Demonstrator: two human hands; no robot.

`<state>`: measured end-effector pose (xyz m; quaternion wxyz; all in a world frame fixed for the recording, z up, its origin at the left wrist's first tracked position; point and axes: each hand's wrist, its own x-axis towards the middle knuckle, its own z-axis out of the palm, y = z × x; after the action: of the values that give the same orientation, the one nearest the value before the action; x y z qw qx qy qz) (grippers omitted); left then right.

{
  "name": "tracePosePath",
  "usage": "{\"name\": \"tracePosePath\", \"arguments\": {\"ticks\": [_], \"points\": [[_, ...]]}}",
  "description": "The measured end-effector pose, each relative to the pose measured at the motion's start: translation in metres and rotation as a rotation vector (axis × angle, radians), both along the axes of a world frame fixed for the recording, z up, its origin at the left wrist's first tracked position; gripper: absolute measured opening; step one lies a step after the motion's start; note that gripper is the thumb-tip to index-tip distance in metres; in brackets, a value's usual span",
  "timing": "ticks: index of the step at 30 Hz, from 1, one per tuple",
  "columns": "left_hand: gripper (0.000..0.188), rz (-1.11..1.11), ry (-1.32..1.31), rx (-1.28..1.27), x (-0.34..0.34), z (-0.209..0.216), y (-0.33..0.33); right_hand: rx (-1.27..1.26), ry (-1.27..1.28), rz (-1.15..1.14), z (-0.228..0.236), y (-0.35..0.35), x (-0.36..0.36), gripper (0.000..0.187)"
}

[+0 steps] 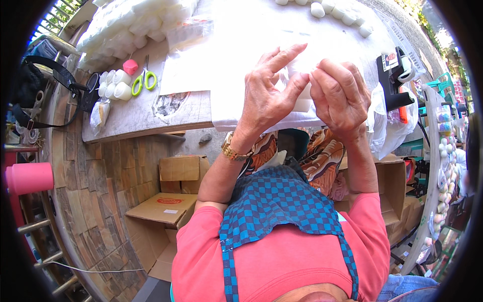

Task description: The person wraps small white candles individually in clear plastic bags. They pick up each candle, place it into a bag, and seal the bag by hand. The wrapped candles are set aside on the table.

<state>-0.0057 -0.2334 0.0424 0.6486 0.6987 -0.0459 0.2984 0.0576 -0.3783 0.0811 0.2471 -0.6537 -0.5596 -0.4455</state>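
Note:
Both my hands are raised over the bright white cloth (226, 108) at the table's front edge. My left hand (269, 88) has its index finger and thumb stretched out and apart. The thumb tip comes close to my right fingertips. My right hand (343, 93) is closed in a pinch, and whatever lies between its fingertips is too small or too washed out to make out. Below and between the hands is a white cylinder (302, 104), partly hidden by them; glare blurs its outline.
Green-handled scissors (145, 83) lie at the left, beside several white cylinders (121, 90) and a pink object (130, 66). Wrapped white cylinders (131, 25) are piled far left. A black tape dispenser (392, 75) and a white plastic bag (390, 126) are at the right. Cardboard boxes (151, 231) stand below.

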Motion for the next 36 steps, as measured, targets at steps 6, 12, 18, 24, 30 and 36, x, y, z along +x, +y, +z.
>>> {"name": "tracePosePath", "arguments": {"ticks": [6,12,18,24,30,36], "points": [[0.057,-0.029,0.06,0.121,-0.002,0.003,0.01,-0.001,-0.075,-0.066,-0.016,0.002,-0.002,0.031],[0.066,-0.065,-0.01,0.163,-0.001,0.0,0.017,-0.021,-0.108,-0.094,-0.024,-0.003,-0.002,0.04],[0.065,-0.036,0.072,0.229,-0.002,0.012,0.013,0.024,-0.092,-0.075,-0.033,-0.008,-0.001,0.04],[0.062,0.007,0.042,0.362,-0.003,0.008,0.013,0.089,0.096,-0.021,-0.03,-0.024,0.0,0.037],[0.057,-0.041,0.136,0.377,-0.01,0.018,0.01,0.394,0.236,-0.538,-0.011,-0.111,0.039,0.019],[0.06,-0.051,0.114,0.502,-0.008,0.02,0.008,0.65,0.762,-0.794,-0.028,-0.246,0.113,0.016]]}}
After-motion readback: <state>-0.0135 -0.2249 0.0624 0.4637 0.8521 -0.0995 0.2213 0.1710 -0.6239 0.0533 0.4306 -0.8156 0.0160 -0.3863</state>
